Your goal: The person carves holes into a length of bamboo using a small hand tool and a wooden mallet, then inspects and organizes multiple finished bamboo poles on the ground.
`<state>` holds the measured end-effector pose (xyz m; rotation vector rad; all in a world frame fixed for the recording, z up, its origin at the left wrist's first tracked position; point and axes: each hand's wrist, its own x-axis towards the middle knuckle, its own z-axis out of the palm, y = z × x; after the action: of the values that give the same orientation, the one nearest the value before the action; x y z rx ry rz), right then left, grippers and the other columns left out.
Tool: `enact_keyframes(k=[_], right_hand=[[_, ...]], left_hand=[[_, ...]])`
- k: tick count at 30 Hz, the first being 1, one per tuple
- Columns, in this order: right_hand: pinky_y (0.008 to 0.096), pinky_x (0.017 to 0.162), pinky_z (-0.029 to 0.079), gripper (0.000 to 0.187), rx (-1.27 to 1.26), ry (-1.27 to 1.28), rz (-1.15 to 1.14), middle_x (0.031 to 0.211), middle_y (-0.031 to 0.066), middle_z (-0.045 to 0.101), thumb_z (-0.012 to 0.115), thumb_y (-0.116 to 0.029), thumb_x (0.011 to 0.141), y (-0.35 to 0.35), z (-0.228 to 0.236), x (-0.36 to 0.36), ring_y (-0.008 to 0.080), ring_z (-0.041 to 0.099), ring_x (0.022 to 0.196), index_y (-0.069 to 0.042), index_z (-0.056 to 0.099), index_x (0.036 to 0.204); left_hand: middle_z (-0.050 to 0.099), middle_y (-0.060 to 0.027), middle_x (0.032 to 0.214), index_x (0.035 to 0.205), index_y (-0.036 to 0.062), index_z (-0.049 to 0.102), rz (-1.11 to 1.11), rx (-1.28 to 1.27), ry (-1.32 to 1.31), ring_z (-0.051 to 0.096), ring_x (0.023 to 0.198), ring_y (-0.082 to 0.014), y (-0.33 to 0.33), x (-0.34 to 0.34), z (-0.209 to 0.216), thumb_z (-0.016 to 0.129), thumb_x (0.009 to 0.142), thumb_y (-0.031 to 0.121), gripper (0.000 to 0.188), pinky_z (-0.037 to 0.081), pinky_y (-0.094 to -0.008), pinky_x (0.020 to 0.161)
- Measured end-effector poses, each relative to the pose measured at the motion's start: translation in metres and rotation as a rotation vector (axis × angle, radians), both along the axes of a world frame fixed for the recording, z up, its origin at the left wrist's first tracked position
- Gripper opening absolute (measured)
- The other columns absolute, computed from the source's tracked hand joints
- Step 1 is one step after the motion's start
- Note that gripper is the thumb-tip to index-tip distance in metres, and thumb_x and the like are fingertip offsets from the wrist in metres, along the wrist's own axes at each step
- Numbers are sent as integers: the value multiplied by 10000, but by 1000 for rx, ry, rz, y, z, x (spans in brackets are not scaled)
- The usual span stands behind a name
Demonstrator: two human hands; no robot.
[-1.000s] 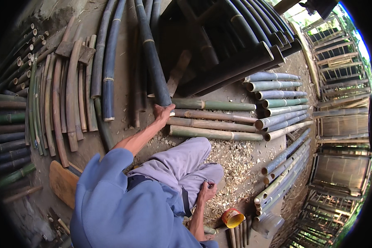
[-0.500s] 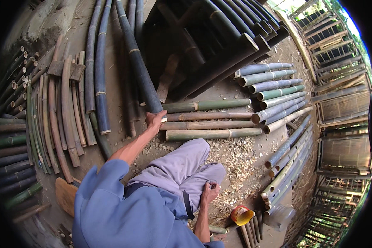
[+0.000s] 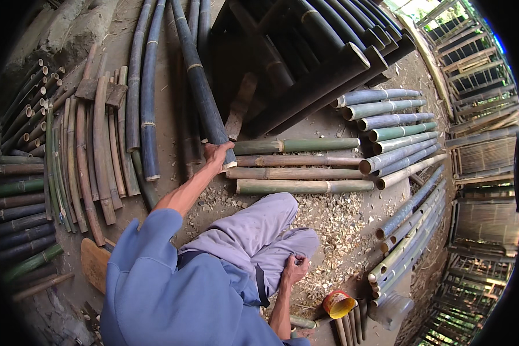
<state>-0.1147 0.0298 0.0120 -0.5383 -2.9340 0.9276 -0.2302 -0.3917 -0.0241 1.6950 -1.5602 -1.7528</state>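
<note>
My left hand (image 3: 218, 154) is wrapped round the near end of a long dark bamboo pole (image 3: 196, 75), its arm stretched forward. The pole slants from the far edge down to the hand, and its pale cut end shows just past my fingers. Beside that end, several shorter bamboo lengths (image 3: 305, 187) lie side by side on the ground, green and brown. My right hand (image 3: 296, 269) rests at my bent knee in pale trousers (image 3: 242, 233). Its fingers are curled closed, with a dark spot at them; what they hold, if anything, I cannot make out.
Dark bamboo poles are stacked on a frame (image 3: 317, 86) ahead. Cut bamboo pieces (image 3: 398, 121) lie in rows at right, with more bundles (image 3: 95, 150) at left. Chips (image 3: 340, 242) litter the ground. A red-yellow container (image 3: 339, 304) and clear plastic vessel (image 3: 391, 310) stand lower right.
The view has shifted slightly. My left hand sits a little farther up the pole, so more of the cut end shows past it. My right hand stays at the knee.
</note>
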Motion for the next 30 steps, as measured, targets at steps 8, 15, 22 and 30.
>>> enact_keyframes(k=[8, 15, 22, 30], right_hand=[[396, 696, 444, 219, -40, 1, -19, 775, 126, 580, 662, -201, 694, -1, 6, -2, 284, 556, 731, -29, 616, 823], [432, 747, 455, 243, 37, -61, -30, 841, 124, 586, 702, -257, 680, 3, 1, -11, 330, 576, 814, -98, 631, 850], [432, 757, 451, 252, 4, -92, -70, 871, 109, 566, 710, -273, 687, 6, 1, 0, 320, 569, 835, -129, 615, 871], [444, 749, 458, 262, -2, -103, -66, 873, 112, 569, 713, -272, 684, 4, 3, -2, 321, 576, 851, -129, 612, 880]], left_hand=[[629, -168, 913, 965, -88, 596, 22, 8, 126, 629, 777, -255, 5, -9, 1, 804, 595, 205, 516, 516, -405, 651], [641, -132, 915, 943, -118, 622, 67, 101, 190, 624, 722, -238, -19, 2, -12, 806, 627, 123, 438, 522, -363, 684], [635, -130, 965, 980, -113, 622, 57, 167, 193, 628, 792, -242, -6, -3, 1, 799, 655, 115, 434, 515, -355, 740], [637, -129, 956, 969, -107, 622, 53, 149, 210, 627, 786, -234, -18, 0, -12, 808, 652, 116, 430, 513, -348, 735]])
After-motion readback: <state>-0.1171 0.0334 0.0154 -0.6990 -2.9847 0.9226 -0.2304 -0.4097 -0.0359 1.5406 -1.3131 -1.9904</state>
